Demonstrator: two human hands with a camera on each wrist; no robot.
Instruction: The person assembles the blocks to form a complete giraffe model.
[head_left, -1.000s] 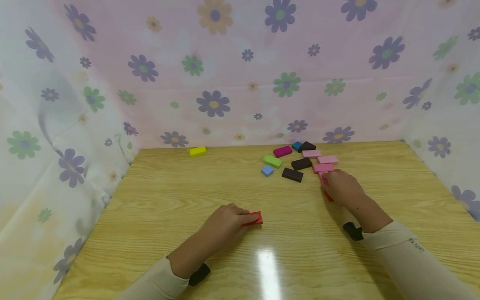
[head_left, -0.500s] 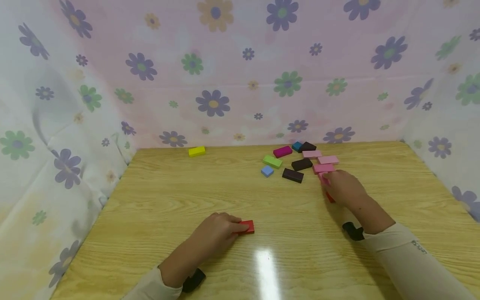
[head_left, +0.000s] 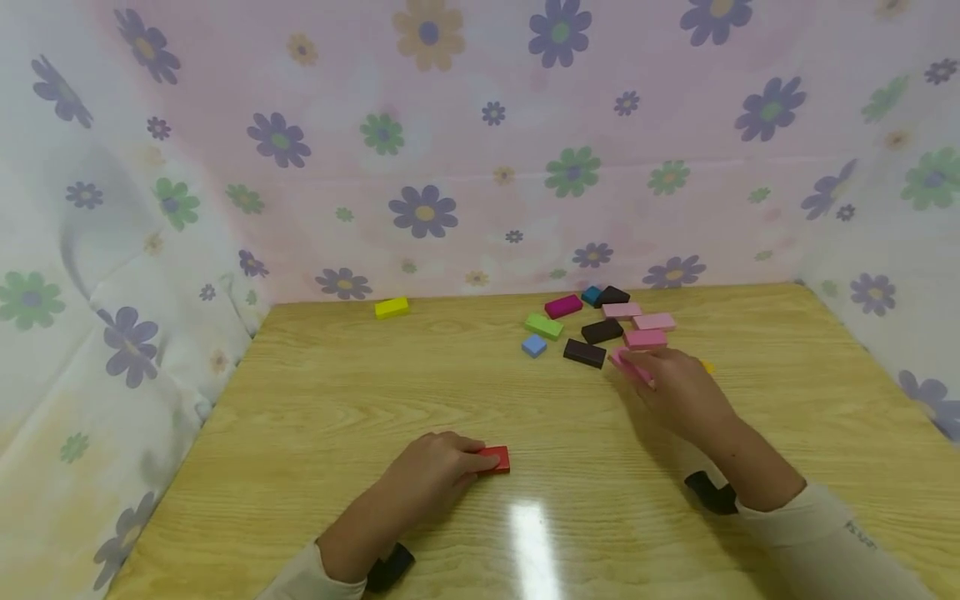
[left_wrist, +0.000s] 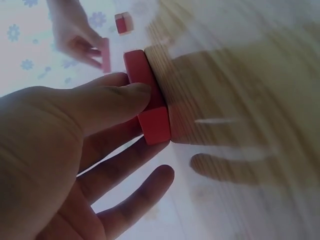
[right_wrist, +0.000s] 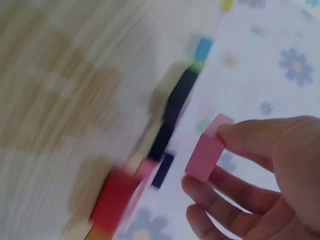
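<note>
My left hand [head_left: 431,475] pinches a red block [head_left: 495,458] low over the wooden table. In the left wrist view, the thumb lies on the red block [left_wrist: 142,82] and its lower edge is right at the wood. Off to the right, my right hand [head_left: 686,396] grips a pink block [head_left: 632,367], tilted and lifted. The right wrist view shows this pink block [right_wrist: 206,152] between thumb and fingertips, apart from the row behind. Another red block [right_wrist: 115,197] sits on the table near that hand; in the head view the hand hides it.
Ahead of my right hand lie dark blocks [head_left: 585,353], pink blocks [head_left: 645,339], a green block [head_left: 543,326], a small blue block [head_left: 534,346] and a magenta block [head_left: 563,306]. A yellow block [head_left: 392,307] lies back left. Flowered cloth [head_left: 465,150] stands behind the table [head_left: 337,375].
My left hand has drawn the red block left and nearer to me, then stayed there. My right hand has lifted the pink block from the group and tilted it, shifting it slightly left.
</note>
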